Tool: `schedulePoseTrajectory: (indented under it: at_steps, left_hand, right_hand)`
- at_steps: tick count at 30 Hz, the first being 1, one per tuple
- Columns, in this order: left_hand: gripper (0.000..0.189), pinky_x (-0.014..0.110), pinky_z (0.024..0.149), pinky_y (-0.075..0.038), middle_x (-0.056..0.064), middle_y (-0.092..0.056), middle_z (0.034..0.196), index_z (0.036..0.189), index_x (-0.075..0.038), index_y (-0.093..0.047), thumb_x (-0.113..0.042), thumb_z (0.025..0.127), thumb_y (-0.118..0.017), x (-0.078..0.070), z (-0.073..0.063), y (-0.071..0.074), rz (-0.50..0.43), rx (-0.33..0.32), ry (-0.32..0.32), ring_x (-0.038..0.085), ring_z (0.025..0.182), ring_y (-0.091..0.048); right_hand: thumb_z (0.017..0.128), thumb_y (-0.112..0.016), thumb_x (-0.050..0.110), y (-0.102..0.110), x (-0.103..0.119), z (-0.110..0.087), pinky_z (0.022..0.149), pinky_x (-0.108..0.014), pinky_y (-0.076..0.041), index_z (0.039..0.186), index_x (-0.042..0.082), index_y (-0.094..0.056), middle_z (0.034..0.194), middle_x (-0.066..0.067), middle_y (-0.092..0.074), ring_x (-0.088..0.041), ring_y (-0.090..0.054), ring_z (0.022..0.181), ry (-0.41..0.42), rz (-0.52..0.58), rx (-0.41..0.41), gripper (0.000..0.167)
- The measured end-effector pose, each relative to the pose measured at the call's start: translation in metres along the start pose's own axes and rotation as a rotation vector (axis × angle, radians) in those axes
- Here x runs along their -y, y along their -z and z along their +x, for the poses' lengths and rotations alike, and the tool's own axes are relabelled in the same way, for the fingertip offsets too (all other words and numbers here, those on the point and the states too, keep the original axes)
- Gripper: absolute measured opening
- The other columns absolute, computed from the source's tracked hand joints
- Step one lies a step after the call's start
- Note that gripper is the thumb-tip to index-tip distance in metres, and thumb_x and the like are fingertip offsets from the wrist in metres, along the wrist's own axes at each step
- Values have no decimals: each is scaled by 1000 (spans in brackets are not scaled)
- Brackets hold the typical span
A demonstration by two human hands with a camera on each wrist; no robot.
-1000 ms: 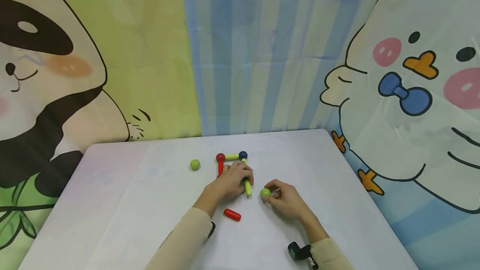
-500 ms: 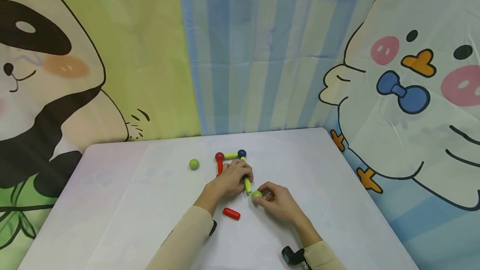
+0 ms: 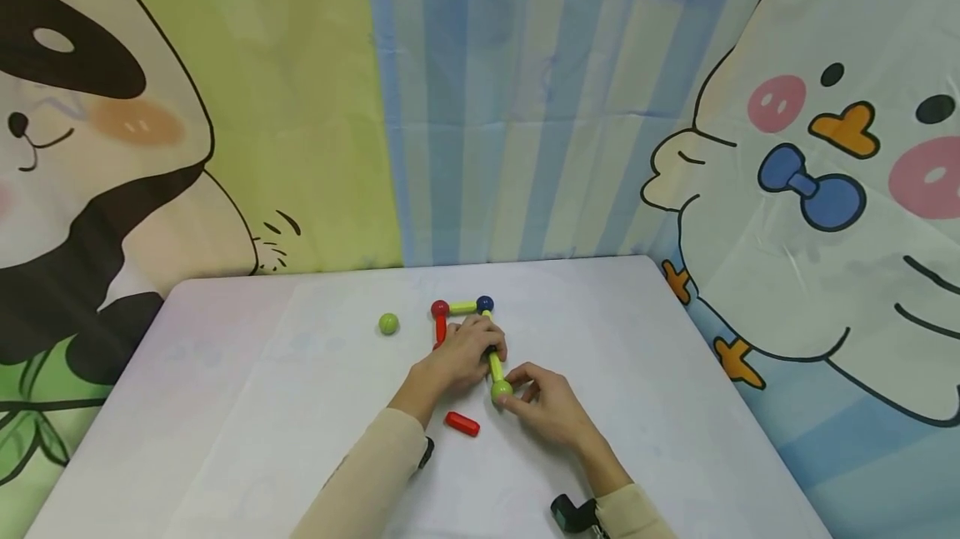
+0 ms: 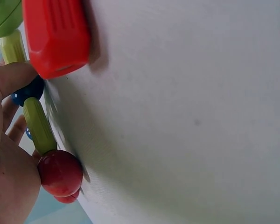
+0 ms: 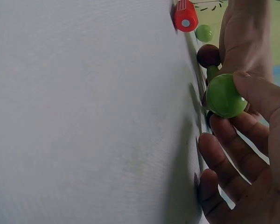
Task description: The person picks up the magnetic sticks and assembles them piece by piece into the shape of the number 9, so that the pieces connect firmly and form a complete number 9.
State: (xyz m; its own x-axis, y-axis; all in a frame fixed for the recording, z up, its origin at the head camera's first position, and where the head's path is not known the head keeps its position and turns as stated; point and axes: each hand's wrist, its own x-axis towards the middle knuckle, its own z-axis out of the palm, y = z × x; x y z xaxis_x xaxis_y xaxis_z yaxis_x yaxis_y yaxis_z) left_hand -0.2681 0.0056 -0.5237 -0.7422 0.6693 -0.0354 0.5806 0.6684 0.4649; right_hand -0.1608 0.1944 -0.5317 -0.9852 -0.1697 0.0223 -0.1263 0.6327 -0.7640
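Magnetic rods and balls form a partly built frame on the table. My left hand (image 3: 461,356) lies over its middle, thumb and fingers holding a dark blue ball (image 4: 30,91). From that ball a yellow-green rod (image 3: 496,367) points toward me. A green ball (image 3: 501,391) sits at the rod's near end, pinched between thumb and fingertips of my right hand (image 3: 551,410). Along the far side, a red ball (image 3: 439,308) and another blue ball (image 3: 485,304) are joined by a yellow-green rod (image 3: 463,307). The red rod (image 3: 440,329) below the red ball is partly hidden by my left hand.
A loose red rod (image 3: 462,424) lies on the white table (image 3: 247,431), nearer me than the frame. One loose green ball (image 3: 388,323) rests left of the frame. A printed curtain (image 3: 480,106) hangs behind the table.
My right hand has moved left with the green ball, bringing it from beside the yellow-green rod onto its near end. The left hand has stayed in place.
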Motion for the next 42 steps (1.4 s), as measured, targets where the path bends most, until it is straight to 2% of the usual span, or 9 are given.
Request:
schedulePoseTrajectory:
  at_steps: [5,12,19,22,26,29,34,37,42]
  left_hand:
    - [27,54,109,-33,-8,-58,134,93,-34,-67,-8,94,-70,3,-1,2,-15,-6,10,24,143,-36]
    - [33,56,113,-33,-5,-61,132,106,-28,-72,1,96,-61,8,-5,4,-89,-53,27,23,141,-41]
    - [35,49,117,-37,-1,-64,126,111,-23,-69,6,94,-58,10,-12,9,-148,-138,2,21,130,-53]
    - [34,44,117,-38,-3,-64,124,110,-23,-69,5,94,-58,12,-14,12,-146,-161,-14,20,129,-54]
    - [35,45,117,-38,-1,-65,128,110,-22,-70,6,92,-59,14,-16,14,-119,-194,-45,22,132,-54]
    - [35,50,117,-36,1,-65,131,110,-22,-70,6,90,-59,15,-20,16,-105,-208,-51,24,134,-53]
    - [33,58,113,-34,1,-63,134,111,-23,-70,2,91,-59,16,-28,18,-104,-192,-31,26,137,-49]
    - [33,56,110,-37,0,-63,131,112,-23,-70,0,92,-58,17,-35,20,-87,-186,-28,25,136,-50]
    - [34,52,104,-40,-1,-65,125,111,-22,-71,1,90,-58,19,-48,26,-57,-209,-47,24,130,-53]
  right_hand:
    - [91,-79,33,-3,1,1,66,-24,-49,109,18,-68,100,6,-69,-13,-62,80,8,31,0,26]
    - [91,-78,30,-8,4,4,76,-27,-50,116,17,-65,98,7,-67,-14,-63,88,35,39,11,31]
    - [90,-81,26,-10,2,6,82,-32,-52,124,13,-64,108,5,-66,-18,-64,96,92,13,30,40]
    - [89,-82,24,-9,2,6,85,-33,-52,124,14,-63,111,5,-64,-17,-62,97,112,-7,38,41]
    - [88,-83,20,-8,2,7,83,-32,-53,125,15,-65,113,3,-63,-17,-63,97,132,-23,47,42]
    - [87,-83,19,-6,1,8,83,-30,-53,127,15,-67,122,0,-59,-17,-64,98,151,-33,70,43]
    - [88,-83,23,-6,-1,10,87,-31,-51,129,24,-68,149,0,-42,-13,-58,102,136,-79,129,44]
    - [89,-82,27,-7,-4,11,88,-34,-51,132,29,-66,159,0,-32,-14,-58,106,126,-111,155,46]
    - [88,-82,36,-6,-5,16,88,-38,-50,140,34,-61,167,-3,-20,-18,-58,108,103,-108,191,56]
